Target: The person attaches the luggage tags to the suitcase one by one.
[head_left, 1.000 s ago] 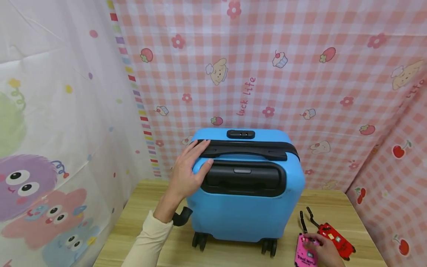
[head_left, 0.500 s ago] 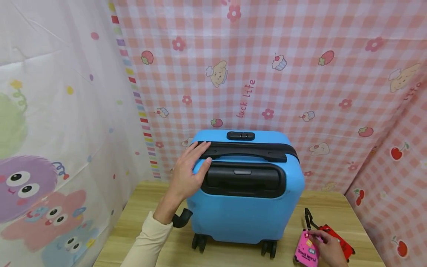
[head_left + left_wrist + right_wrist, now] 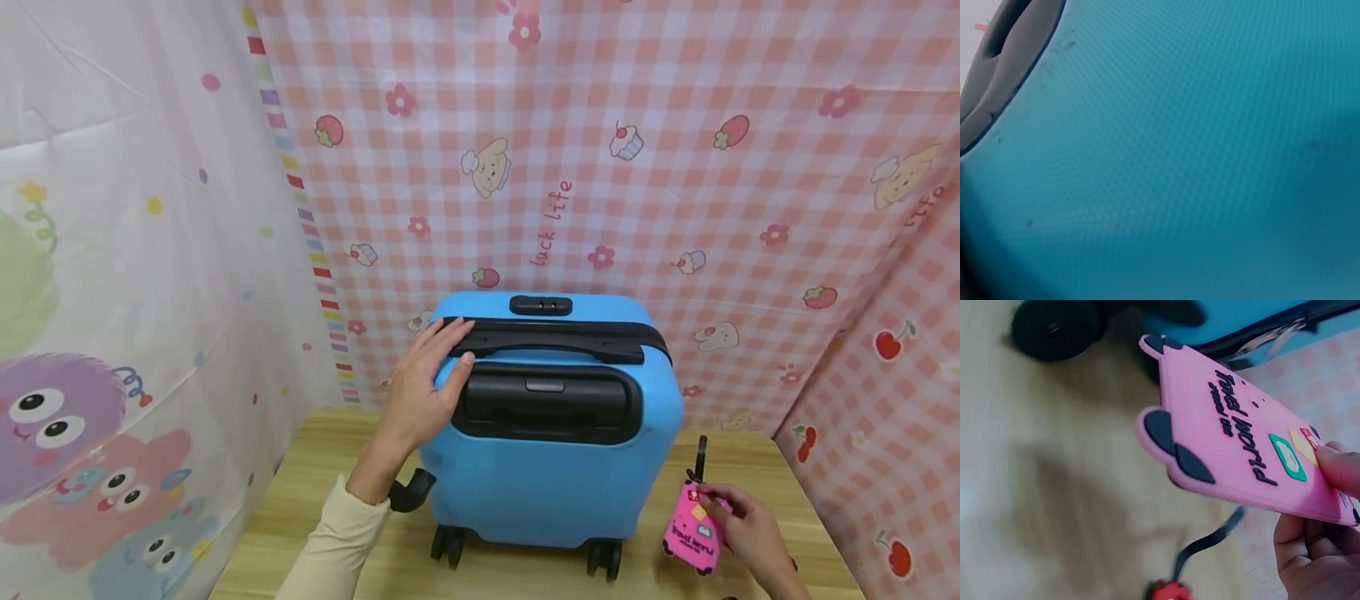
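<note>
A light-blue hard-shell suitcase (image 3: 532, 492) stands upright on its wheels. My left hand (image 3: 423, 400) rests on its top left corner, fingers fairly straight, touching the end of the black carry handle (image 3: 555, 340). Only blue shell (image 3: 1166, 156) and dark trim fill the left wrist view. At the right, my right hand (image 3: 752, 533) pinches a pink luggage tag (image 3: 684, 533) by its upper edge, with the thumb on its printed front. The tag's black strap (image 3: 701, 460) points upward. A red luggage tag (image 3: 1171, 590) lies low in the right wrist view; my hand mostly covers it in the head view.
The wood-grain tabletop (image 3: 307, 492) carries the suitcase. A checked pink curtain (image 3: 540, 125) hangs close behind, and a white cartoon curtain (image 3: 210, 292) borders the left. Black wheels (image 3: 603, 558) stick out below the suitcase, near the pink tag.
My right hand has lifted the pink luggage tag from the tabletop and tilted it, moving slightly up and right; its strap now stands upward. My left hand stays on the suitcase.
</note>
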The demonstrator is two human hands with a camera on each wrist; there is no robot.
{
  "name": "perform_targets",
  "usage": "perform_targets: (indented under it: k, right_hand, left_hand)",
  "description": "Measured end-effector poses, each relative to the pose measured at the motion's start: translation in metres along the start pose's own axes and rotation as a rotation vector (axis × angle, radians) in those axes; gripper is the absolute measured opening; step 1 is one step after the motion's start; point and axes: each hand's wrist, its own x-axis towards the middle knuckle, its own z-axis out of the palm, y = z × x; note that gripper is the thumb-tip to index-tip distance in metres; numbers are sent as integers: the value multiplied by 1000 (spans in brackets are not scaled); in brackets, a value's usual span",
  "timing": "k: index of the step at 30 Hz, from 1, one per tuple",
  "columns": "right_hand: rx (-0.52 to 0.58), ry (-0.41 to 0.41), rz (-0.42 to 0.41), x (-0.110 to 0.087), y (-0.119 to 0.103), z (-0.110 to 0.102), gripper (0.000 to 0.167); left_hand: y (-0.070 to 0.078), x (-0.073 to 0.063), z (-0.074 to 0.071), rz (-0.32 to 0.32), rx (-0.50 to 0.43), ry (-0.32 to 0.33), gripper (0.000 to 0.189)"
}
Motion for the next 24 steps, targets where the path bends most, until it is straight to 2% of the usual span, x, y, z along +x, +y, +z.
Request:
perform_targets:
  k: [5,9,12,17,19,22,24]
  right_hand:
    - [8,4,-45,-4,-21,-9,37]
    - [61,2,-68,-8,-39,-18,40]
    - [100,30,-142,-12,-54,-26,40]
    - [105,77,-239,-21,-82,-44,38]
    - [115,79,-265,-25,-93,-52,36]
    - [197,71,-356,-27,-105,-62,26]
    - [209,66,-414,-29,-112,-66,23]
  left_hand:
    - [0,0,1,-7,7,4,44]
    - [0,1,2,-16,13,2,45]
    - [-1,1,2,-17,11,3,45]
    - [-2,2,2,-9,4,-1,44]
    - [-3,2,3,-5,4,-2,44]
    - [-4,2,3,-4,8,-2,44]
    - [-3,3,3,-10,11,-3,44]
